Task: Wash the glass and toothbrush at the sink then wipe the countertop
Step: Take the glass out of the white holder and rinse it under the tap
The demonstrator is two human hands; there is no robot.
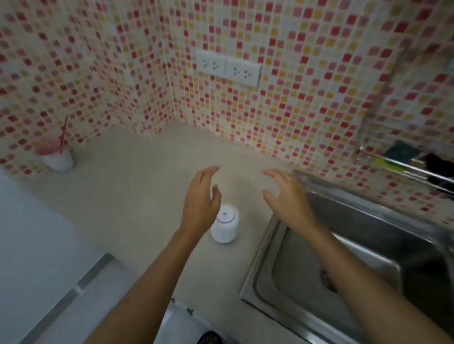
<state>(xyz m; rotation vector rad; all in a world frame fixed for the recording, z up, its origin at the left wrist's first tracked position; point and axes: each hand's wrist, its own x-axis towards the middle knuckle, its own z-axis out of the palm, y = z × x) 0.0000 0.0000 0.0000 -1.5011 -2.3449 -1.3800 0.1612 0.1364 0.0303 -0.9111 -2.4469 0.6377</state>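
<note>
My left hand (202, 196) and my right hand (287, 198) hover over the beige countertop (131, 193), palms facing each other, fingers relaxed, holding nothing. A small white rounded container (225, 225) stands on the counter just below and right of my left hand, apart from it. A white cup (58, 159) with a pink toothbrush (62, 136) in it stands at the far left by the tiled wall. The steel sink (360, 255) lies to the right, under my right forearm. The frame is blurred.
Mosaic tile walls meet at a corner behind the counter, with a double power socket (228, 68) on the back wall. A metal rack (413, 164) holding a green and a dark item hangs at the right above the sink. The counter's front edge runs along the lower left.
</note>
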